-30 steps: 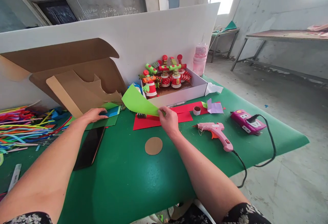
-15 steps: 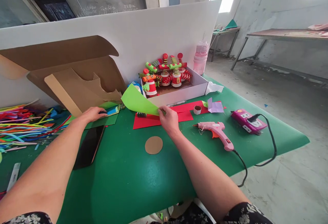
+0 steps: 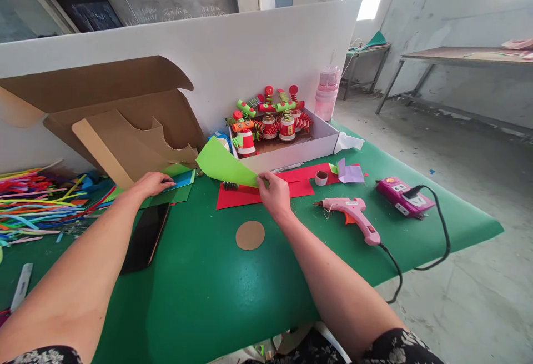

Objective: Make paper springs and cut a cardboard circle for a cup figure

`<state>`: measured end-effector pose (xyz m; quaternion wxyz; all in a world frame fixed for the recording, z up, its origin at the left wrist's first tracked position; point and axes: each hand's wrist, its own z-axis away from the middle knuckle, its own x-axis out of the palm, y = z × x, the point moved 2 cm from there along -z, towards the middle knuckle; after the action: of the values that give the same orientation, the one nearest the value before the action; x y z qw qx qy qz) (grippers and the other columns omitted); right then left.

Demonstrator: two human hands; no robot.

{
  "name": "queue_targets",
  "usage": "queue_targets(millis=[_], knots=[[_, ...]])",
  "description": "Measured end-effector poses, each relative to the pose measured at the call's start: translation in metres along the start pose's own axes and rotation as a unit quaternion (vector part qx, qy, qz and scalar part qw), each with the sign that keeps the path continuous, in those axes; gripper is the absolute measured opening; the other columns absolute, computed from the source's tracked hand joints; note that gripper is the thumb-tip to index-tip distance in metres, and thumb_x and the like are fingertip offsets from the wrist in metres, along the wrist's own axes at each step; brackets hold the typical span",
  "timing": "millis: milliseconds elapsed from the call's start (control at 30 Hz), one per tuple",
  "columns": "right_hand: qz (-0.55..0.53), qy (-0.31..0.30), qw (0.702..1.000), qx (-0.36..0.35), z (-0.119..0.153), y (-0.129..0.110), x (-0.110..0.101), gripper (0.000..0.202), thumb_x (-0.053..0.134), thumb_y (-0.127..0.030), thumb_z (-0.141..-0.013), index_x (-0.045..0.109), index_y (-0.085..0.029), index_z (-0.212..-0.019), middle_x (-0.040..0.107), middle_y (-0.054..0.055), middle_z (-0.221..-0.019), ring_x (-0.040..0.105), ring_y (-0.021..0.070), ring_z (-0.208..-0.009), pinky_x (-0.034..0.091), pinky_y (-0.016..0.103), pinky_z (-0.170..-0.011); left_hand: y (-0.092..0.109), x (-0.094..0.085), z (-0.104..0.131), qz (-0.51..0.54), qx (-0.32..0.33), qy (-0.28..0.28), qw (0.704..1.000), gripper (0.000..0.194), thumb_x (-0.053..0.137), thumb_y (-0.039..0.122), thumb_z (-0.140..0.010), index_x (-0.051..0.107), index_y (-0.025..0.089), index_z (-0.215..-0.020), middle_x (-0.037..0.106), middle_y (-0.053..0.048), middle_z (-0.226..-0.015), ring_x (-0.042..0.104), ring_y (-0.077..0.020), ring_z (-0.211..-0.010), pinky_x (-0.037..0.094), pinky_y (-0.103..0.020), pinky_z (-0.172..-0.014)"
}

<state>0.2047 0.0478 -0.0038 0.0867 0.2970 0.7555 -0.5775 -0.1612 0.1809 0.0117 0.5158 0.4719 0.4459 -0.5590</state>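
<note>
My right hand [image 3: 275, 193] pinches the lower right end of a light green paper sheet [image 3: 225, 164], which curves up to the left above the table. To the left, my left hand [image 3: 153, 185] has its fingers closed at the edge of a blue paper [image 3: 182, 179] on a small stack of coloured sheets; the grip is partly hidden. Beneath the stack shows a dark green sheet [image 3: 172, 199]. Under and beside the raised green sheet lie red paper strips [image 3: 239, 198]. In front of my right hand, a round brown cardboard disc [image 3: 250, 235] rests flat on the table.
A pink glue gun [image 3: 347, 211] and a magenta power block [image 3: 403, 197] with cables lie right. Behind stands a white box [image 3: 291, 153] of red-and-green paper figures. Left are an open cardboard box [image 3: 137, 136], pipe cleaners [image 3: 37, 203] and a black phone [image 3: 145, 238].
At my left hand, the lifted edge of the stacked papers has settled flatter, and more of the blue paper shows. My right hand and the light green sheet have hardly moved.
</note>
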Motion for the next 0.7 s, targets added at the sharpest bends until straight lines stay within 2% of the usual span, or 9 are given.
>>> queue_targets(millis=[133, 267, 367, 433, 567, 700], knots=[[0.001, 0.001, 1.0, 0.0, 0.0, 0.0, 0.0, 0.015, 0.052, -0.024, -0.088, 0.067, -0.024, -0.085, 0.068, 0.0, -0.072, 0.055, 0.0159, -0.063, 0.036, 0.024, -0.06, 0.003, 0.0, -0.001, -0.044, -0.005, -0.032, 0.999, 0.034, 0.064, 0.047, -0.085, 0.07, 0.017, -0.101, 0.072, 0.0, -0.076, 0.067, -0.0224, -0.087, 0.047, -0.031, -0.079], [0.003, 0.003, 1.0, -0.004, 0.0, 0.001, 0.0, 0.015, 0.053, -0.025, -0.088, 0.067, -0.023, -0.085, 0.069, 0.0, -0.073, 0.054, 0.0156, -0.061, 0.036, 0.024, -0.06, 0.003, -0.002, 0.002, -0.058, 0.002, -0.039, 0.998, 0.033, 0.058, 0.045, -0.091, 0.068, 0.016, -0.105, 0.072, -0.004, -0.097, 0.066, -0.021, -0.093, 0.049, -0.036, -0.084], [0.001, 0.004, 1.0, -0.006, 0.0, 0.0, 0.0, 0.016, 0.052, -0.024, -0.088, 0.067, -0.024, -0.085, 0.069, 0.0, -0.074, 0.056, 0.0162, -0.064, 0.036, 0.024, -0.06, 0.004, -0.003, 0.005, -0.061, 0.001, -0.036, 0.997, 0.03, 0.056, 0.04, -0.091, 0.07, 0.018, -0.106, 0.073, -0.004, -0.1, 0.065, -0.0216, -0.096, 0.047, -0.03, -0.082], [0.002, 0.003, 1.0, -0.006, 0.001, 0.0, 0.001, 0.016, 0.052, -0.024, -0.087, 0.067, -0.024, -0.084, 0.069, 0.0, -0.074, 0.057, 0.0165, -0.065, 0.036, 0.024, -0.06, 0.007, -0.003, 0.005, -0.062, -0.009, -0.032, 0.997, 0.035, 0.054, 0.044, -0.09, 0.072, 0.019, -0.107, 0.075, -0.004, -0.094, 0.065, -0.0235, -0.093, 0.045, -0.027, -0.073], [0.009, -0.005, 1.0, -0.004, 0.001, -0.001, 0.001, 0.016, 0.051, -0.025, -0.088, 0.067, -0.024, -0.084, 0.068, 0.0, -0.073, 0.055, 0.0158, -0.062, 0.036, 0.024, -0.06, 0.019, 0.0, 0.001, -0.06, -0.034, -0.024, 0.997, 0.052, 0.053, 0.059, -0.085, 0.073, 0.017, -0.11, 0.075, -0.009, -0.09, 0.065, -0.0289, -0.091, 0.044, -0.029, -0.065], [0.012, -0.007, 1.0, 0.003, 0.001, -0.001, 0.001, 0.016, 0.052, -0.026, -0.088, 0.068, -0.023, -0.086, 0.068, -0.001, -0.073, 0.053, 0.015, -0.06, 0.036, 0.024, -0.06, 0.029, 0.001, -0.004, -0.05, -0.051, -0.028, 0.997, 0.047, 0.063, 0.055, -0.082, 0.072, 0.018, -0.109, 0.075, -0.006, -0.088, 0.065, -0.0279, -0.093, 0.047, -0.029, -0.069]])
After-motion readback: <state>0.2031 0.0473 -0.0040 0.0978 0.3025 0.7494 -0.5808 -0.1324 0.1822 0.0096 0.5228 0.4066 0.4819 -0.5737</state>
